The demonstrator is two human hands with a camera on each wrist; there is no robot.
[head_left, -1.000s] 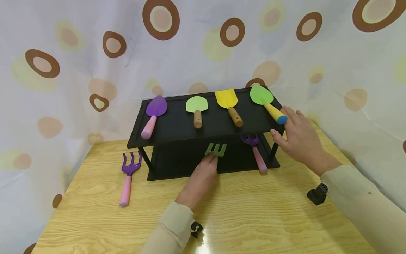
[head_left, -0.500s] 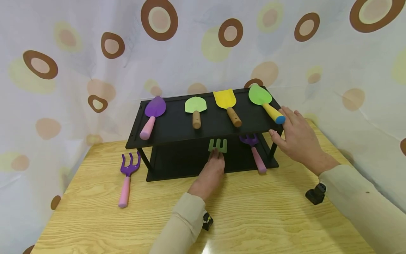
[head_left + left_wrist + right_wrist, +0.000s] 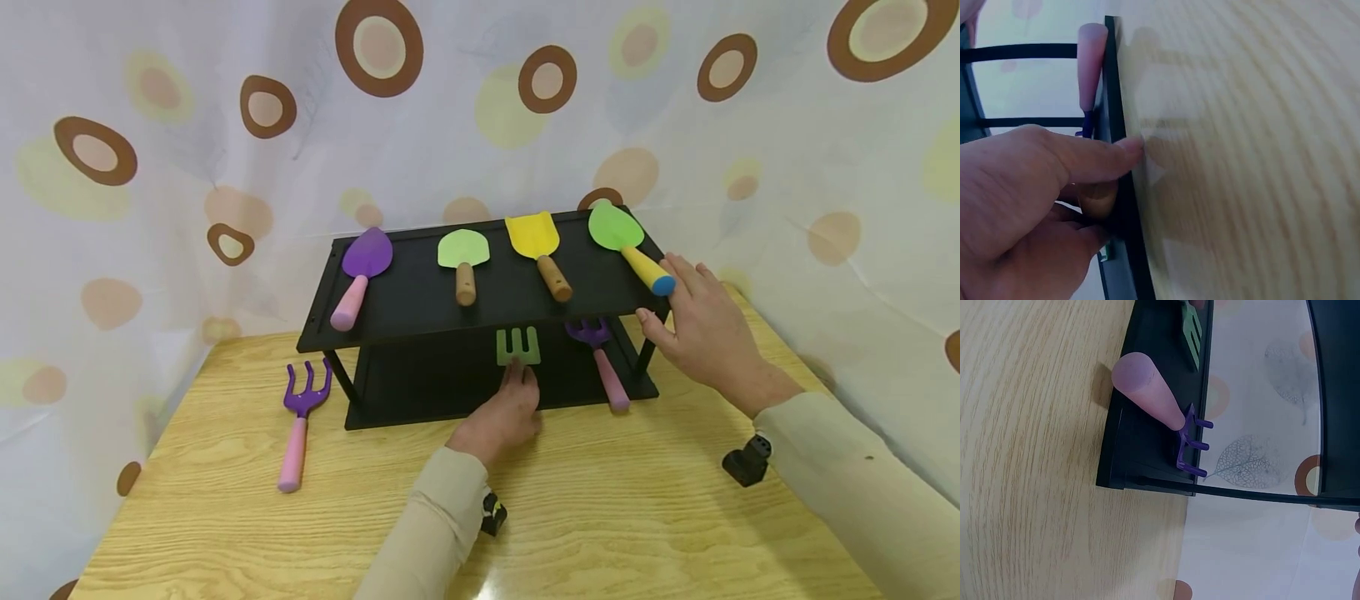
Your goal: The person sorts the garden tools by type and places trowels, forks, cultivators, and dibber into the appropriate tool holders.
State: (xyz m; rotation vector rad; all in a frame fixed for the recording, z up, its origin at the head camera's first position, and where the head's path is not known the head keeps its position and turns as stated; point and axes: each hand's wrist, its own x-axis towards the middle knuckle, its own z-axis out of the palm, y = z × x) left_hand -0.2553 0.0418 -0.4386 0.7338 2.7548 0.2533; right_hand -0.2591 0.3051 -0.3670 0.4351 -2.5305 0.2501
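My left hand (image 3: 510, 417) is at the front of the lower shelf of a black two-tier rack (image 3: 420, 392), its fingers around the handle of a green hand fork (image 3: 517, 346). In the left wrist view, the fork's wooden handle (image 3: 1097, 199) shows between thumb and fingers. My right hand (image 3: 705, 333) rests with extended fingers at the right end of the top shelf, beside a green trowel (image 3: 617, 227) with a yellow and blue handle. A purple hand fork with a pink handle (image 3: 611, 379) lies on the lower shelf, right of the green one.
On the top shelf lie a purple trowel (image 3: 367, 254), a pale green trowel (image 3: 463, 248) and a yellow shovel (image 3: 534, 235). Another purple hand fork (image 3: 296, 450) lies on the wooden table (image 3: 225, 533) left of the rack. A patterned curtain (image 3: 450, 125) hangs behind.
My left hand has moved right with the green hand fork, which has turned from slanted to nearly straight. My right hand has stayed at the rack's right end.
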